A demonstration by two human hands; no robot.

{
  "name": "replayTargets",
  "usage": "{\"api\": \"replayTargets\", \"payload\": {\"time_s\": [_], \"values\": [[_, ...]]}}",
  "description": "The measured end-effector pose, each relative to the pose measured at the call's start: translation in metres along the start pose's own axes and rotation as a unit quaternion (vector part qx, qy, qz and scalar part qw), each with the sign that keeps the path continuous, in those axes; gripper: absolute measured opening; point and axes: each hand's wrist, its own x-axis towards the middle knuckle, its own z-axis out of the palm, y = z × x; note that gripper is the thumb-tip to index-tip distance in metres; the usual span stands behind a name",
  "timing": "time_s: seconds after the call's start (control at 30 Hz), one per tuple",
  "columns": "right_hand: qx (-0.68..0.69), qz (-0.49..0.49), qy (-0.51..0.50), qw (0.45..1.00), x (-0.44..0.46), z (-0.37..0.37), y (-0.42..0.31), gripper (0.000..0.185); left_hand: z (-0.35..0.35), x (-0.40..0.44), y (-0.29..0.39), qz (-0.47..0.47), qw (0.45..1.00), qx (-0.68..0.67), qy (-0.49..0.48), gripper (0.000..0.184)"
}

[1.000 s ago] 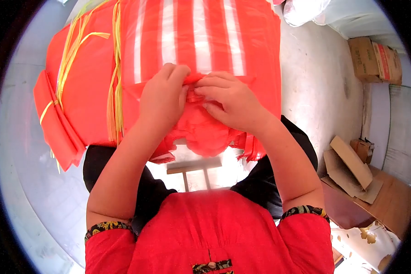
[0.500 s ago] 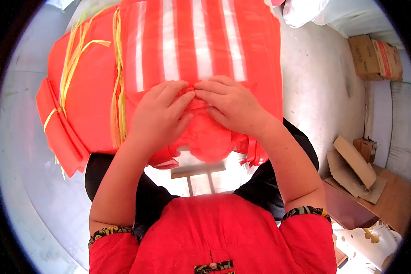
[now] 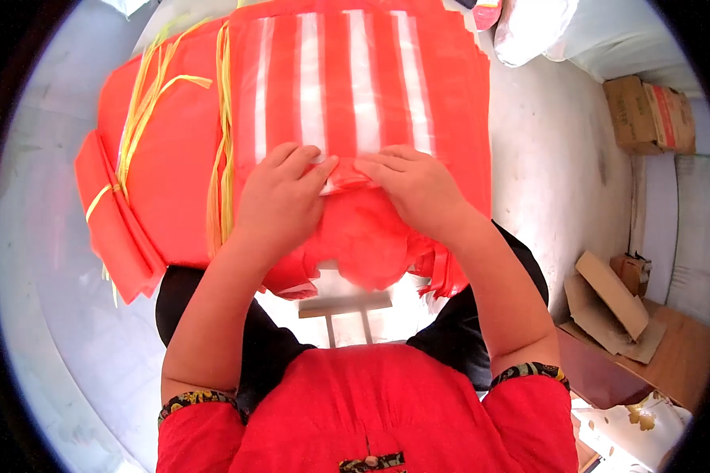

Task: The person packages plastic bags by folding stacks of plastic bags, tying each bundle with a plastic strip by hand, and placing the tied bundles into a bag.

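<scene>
Red plastic sheets with white stripes point(image 3: 363, 79) lie in a stack in front of me. My left hand point(image 3: 284, 197) has its fingers closed on the gathered near edge of the top red sheet. Close beside it on the right, my right hand point(image 3: 418, 189) pinches the same edge, its fingertips a small gap from the left ones. Crumpled red plastic point(image 3: 367, 244) bulges below and between my hands. Yellow ties point(image 3: 223, 134) lie across the red material on the left, and a folded red bundle point(image 3: 118, 213) is bound with a yellow strip.
A closed cardboard box point(image 3: 647, 117) stands at the upper right. Opened cardboard point(image 3: 607, 303) lies on a brown surface point(image 3: 686, 339) at the lower right. A white plastic bag point(image 3: 532, 31) is at the top right. Below the stack, a wooden bar point(image 3: 345, 305) shows between my legs.
My hands have moved slightly down and the left fingers have shifted along the edge. The gathered plastic between them looks flatter. The whole view has shifted a little.
</scene>
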Motion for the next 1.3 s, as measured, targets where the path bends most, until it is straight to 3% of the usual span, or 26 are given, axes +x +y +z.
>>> {"api": "replayTargets", "payload": {"time_s": [0.13,0.23,0.3,0.37,0.47,0.57,0.7,0.8,1.0,1.17,1.3], "values": [[0.063,0.098,-0.164,0.98,-0.004,-0.037,-0.012,0.029,-0.025,-0.008,0.007,-0.051,0.988,-0.093,-0.109,0.036],[0.163,0.159,-0.233,0.946,-0.013,-0.052,-0.009,0.019,-0.033,-0.023,0.01,-0.08,0.976,-0.191,-0.067,0.028],[0.242,0.242,-0.266,0.901,-0.012,-0.055,0.001,0.015,-0.035,-0.028,0.004,-0.187,0.945,-0.246,-0.108,0.024],[0.271,0.259,-0.254,0.892,-0.007,-0.05,0.011,0.014,-0.04,-0.029,-0.007,-0.25,0.925,-0.242,-0.151,0.018],[0.277,0.296,-0.244,0.881,0.005,-0.043,0.016,0.017,-0.031,-0.036,-0.022,-0.318,0.892,-0.289,-0.141,0.013],[0.282,0.316,-0.192,0.885,0.004,-0.03,0.027,0.019,-0.034,-0.03,-0.016,-0.333,0.888,-0.291,-0.128,0.012],[0.239,0.32,-0.122,0.908,-0.005,-0.037,0.021,0.029,-0.035,-0.025,-0.012,-0.299,0.925,-0.203,-0.113,0.016],[0.251,0.367,-0.117,0.888,-0.018,-0.057,0.01,0.038,-0.029,-0.026,-0.014,-0.287,0.937,-0.171,-0.102,0.019],[0.32,0.386,-0.031,0.865,-0.06,-0.045,0.026,0.031,-0.021,-0.027,-0.012,-0.332,0.923,-0.177,-0.08,0.019],[0.22,0.325,-0.054,0.918,-0.067,-0.036,0.037,0.013,-0.022,-0.029,-0.015,-0.355,0.909,-0.207,-0.068,0.013],[0.215,0.295,-0.038,0.93,-0.066,-0.038,0.032,0.01,-0.021,-0.046,-0.03,-0.294,0.915,-0.265,-0.082,0.016]]}}
